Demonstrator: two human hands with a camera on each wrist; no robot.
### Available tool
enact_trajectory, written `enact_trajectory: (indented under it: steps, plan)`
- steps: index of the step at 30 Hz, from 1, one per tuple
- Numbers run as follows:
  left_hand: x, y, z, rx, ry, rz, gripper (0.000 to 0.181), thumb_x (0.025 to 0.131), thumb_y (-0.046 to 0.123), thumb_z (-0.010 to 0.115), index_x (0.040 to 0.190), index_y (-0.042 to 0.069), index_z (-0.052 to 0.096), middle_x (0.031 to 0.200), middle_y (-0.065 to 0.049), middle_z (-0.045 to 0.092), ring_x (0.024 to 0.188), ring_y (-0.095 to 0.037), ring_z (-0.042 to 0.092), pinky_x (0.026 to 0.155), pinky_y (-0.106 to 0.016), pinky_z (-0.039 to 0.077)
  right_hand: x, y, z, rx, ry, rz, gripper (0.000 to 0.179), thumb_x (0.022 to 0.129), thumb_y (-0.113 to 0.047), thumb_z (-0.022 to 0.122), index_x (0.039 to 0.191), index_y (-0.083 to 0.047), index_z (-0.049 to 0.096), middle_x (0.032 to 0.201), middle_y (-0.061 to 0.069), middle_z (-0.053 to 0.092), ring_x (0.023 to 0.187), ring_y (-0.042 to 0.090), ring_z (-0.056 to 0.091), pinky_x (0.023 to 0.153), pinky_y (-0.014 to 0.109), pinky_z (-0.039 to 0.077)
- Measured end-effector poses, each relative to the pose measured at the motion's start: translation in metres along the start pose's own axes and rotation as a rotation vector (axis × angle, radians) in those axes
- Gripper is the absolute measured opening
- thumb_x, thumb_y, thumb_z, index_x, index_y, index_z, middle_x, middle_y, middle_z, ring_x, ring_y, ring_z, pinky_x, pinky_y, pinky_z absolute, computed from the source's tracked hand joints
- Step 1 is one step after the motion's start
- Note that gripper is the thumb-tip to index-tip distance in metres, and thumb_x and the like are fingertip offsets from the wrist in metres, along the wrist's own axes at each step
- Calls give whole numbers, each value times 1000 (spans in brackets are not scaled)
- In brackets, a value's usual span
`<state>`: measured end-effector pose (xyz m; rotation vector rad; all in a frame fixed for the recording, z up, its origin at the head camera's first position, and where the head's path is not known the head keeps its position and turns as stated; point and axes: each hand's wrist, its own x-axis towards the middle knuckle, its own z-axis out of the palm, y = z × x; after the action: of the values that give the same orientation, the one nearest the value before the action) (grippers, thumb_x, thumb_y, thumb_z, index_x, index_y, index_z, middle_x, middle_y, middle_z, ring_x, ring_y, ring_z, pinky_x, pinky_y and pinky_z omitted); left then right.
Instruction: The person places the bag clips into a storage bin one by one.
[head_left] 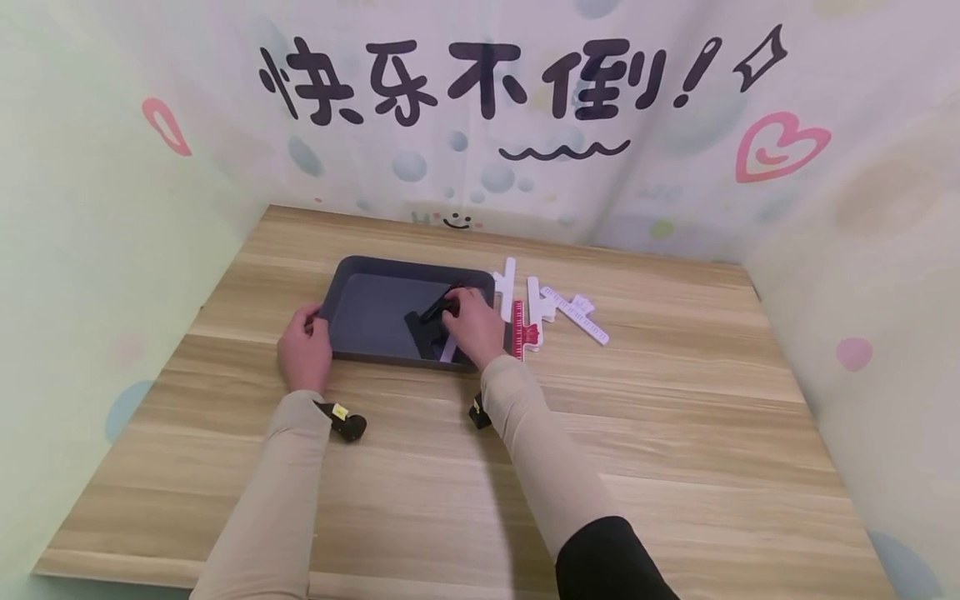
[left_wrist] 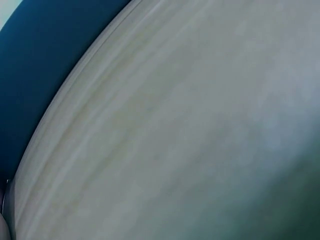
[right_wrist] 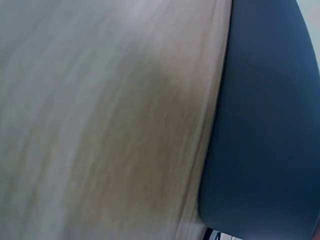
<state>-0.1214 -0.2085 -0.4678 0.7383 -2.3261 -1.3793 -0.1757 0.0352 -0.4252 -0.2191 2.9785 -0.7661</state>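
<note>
A dark grey rectangular tray lies on the wooden table. My left hand grips its left edge, fingers curled at the rim. Over the tray's right end, my right hand pinches a black clip; its fingers partly hide that clip. Below it in the tray lie another black clip and a pale purple strip, partly covered by the hand. The tray's outer wall fills the upper left of the left wrist view, and its wall also fills the right side of the right wrist view.
Right of the tray lie several white ruler-edged clips and a red clip, close to my right wrist. Black wrist cameras sit under both sleeves. A printed curtain closes off the table's back, with pale walls at the sides.
</note>
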Motion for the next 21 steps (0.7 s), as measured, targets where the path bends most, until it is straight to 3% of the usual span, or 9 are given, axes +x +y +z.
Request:
enact_trajectory:
  steps: [7, 14, 21]
  plan:
    - [-2, -1, 0, -2, -1, -7, 34, 88, 27, 41, 118, 20, 58, 109, -1, 60, 93, -14, 53, 80, -31, 42, -3, 0, 1, -45, -13, -35, 33, 84, -33, 57, 116, -23, 56, 111, -1, 54, 79, 13, 52, 66, 30, 46]
    - [-4, 1, -1, -10, -13, -17, 35, 89, 26, 41, 119, 19, 57, 111, -1, 59, 95, -14, 52, 81, -31, 42, -6, 2, 4, -79, 27, -63, 30, 83, -31, 57, 112, -23, 59, 107, -1, 54, 79, 12, 52, 66, 29, 46]
    - [-3, 4, -1, -1, -21, -17, 36, 89, 27, 40, 120, 19, 56, 113, -2, 58, 98, -14, 52, 83, -32, 41, -5, 6, 6, 1, 93, -72, 21, 83, -27, 58, 103, -22, 63, 100, -3, 51, 81, 11, 50, 68, 28, 45]
